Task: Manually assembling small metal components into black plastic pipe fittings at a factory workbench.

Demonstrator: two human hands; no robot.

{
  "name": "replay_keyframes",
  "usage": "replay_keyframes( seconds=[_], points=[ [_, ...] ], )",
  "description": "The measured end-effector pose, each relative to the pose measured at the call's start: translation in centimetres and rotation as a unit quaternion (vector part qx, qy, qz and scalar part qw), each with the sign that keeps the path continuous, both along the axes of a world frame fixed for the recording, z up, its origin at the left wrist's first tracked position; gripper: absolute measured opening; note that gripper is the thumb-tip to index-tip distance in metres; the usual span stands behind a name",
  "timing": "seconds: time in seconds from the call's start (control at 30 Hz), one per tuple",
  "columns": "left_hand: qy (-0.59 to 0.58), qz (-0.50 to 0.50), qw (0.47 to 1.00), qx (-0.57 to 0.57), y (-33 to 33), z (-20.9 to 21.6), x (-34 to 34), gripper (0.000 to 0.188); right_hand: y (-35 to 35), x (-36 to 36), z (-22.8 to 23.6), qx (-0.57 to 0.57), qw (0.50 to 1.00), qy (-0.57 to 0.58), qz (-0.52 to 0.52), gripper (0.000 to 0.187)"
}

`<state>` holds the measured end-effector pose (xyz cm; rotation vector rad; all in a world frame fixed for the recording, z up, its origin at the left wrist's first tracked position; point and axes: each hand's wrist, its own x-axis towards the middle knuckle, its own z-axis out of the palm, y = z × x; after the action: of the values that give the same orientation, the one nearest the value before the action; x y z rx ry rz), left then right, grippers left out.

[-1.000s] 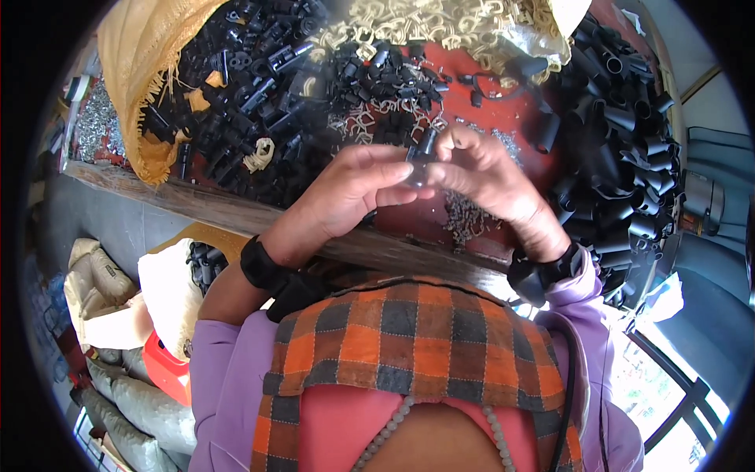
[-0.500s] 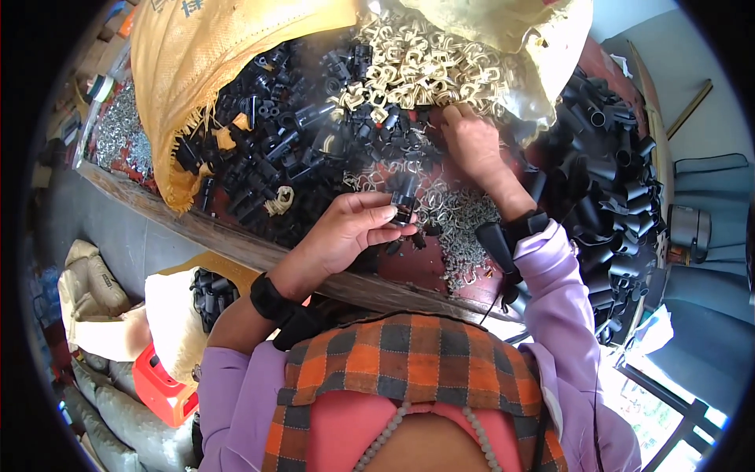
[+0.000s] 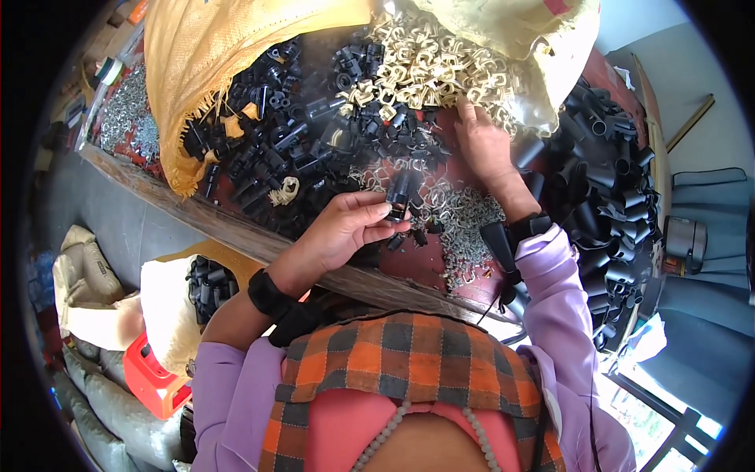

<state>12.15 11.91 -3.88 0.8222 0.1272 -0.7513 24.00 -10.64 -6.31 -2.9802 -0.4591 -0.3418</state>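
Above the red table, a black tube pinched in the left hand

Near the table's wooden edge (image 3: pixel 228 236), the left hand (image 3: pixel 342 228) was partly closed, thumb on one side and fingers on the other, with a short black tube (image 3: pixel 401 189) gripped by its lower end. That hold seemed meant to leave the upper end uncovered and within reach of the other hand. The tube was in front of the person, over the middle of the red table (image 3: pixel 409 263), just left of the grey metal clips (image 3: pixel 472 224).

Farther out, the right hand (image 3: pixel 484 149) reached with its index finger extended and the other fingers loosely curled. Its fingertips were at the near edge of the cream clips (image 3: pixel 440 71); whether they had hold of one, I could not tell.

The parts lay heaped largely by kind, probably so each could be picked without searching: black fittings (image 3: pixel 267 149) to the left beside an orange sack (image 3: pixel 197 86), small black pieces (image 3: pixel 397 138) in the middle, larger black pipes (image 3: pixel 598 169) to the right.

The tube's long axis ran away from the person, its free end pointing toward the heaps and slightly right. That end looked blurred, and its tilt from the tabletop was unclear.
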Motion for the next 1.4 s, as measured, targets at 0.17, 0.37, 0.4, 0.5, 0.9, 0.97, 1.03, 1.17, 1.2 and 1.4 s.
replay_keyframes(
  seconds=[0.17, 0.37, 0.4, 0.5, 0.9, 0.97, 1.03, 1.17, 1.2, 1.4],
  points=[
    [-0.002, -0.001, 1.000, -0.007, -0.3, 0.4, -0.2, 0.023, -0.5, 0.7, -0.4, -0.027, 0.999, 0.005, -0.034, 0.032],
    [-0.005, 0.033, 0.999, -0.008, -0.4, 0.1, -0.4, 0.023, -1.3, -2.1, 1.1, 0.243, 0.967, 0.082, -0.012, 0.025],
    [-0.021, 0.039, 0.999, 0.001, -0.4, 0.2, -0.4, 0.023, -1.1, -3.0, 1.9, 0.458, 0.854, 0.247, 0.013, 0.021],
    [-0.036, 0.048, 0.998, 0.018, -0.8, 0.9, -0.5, 0.023, 0.5, -7.1, 4.7, 0.661, 0.637, 0.396, 0.033, 0.015],
    [-0.007, 0.038, 0.999, -0.015, -2.4, 0.3, -0.1, 0.022, 1.4, -10.7, 4.1, 0.710, 0.603, 0.356, 0.077, 0.009],
    [0.007, 0.039, 0.999, -0.017, -2.5, -0.1, 0.0, 0.022, 1.8, -10.9, 4.4, 0.754, 0.545, 0.364, 0.051, 0.009],
    [0.017, 0.036, 0.999, -0.018, -2.6, -0.4, 0.1, 0.022, 1.8, -10.8, 4.2, 0.758, 0.541, 0.363, 0.038, 0.009],
    [0.072, -0.036, 0.996, -0.042, -2.1, -0.4, 0.1, 0.018, 1.8, -10.6, 4.2, 0.729, 0.596, 0.337, 0.001, 0.010],
    [0.083, -0.043, 0.995, -0.044, -2.1, -0.4, 0.1, 0.018, 1.9, -10.4, 4.3, 0.689, 0.655, 0.310, -0.014, 0.010],
    [0.054, -0.035, 0.998, -0.023, -1.7, -0.7, -0.1, 0.024, 2.2, -11.1, 4.3, 0.695, 0.660, 0.284, -0.007, 0.012]
  ],
)
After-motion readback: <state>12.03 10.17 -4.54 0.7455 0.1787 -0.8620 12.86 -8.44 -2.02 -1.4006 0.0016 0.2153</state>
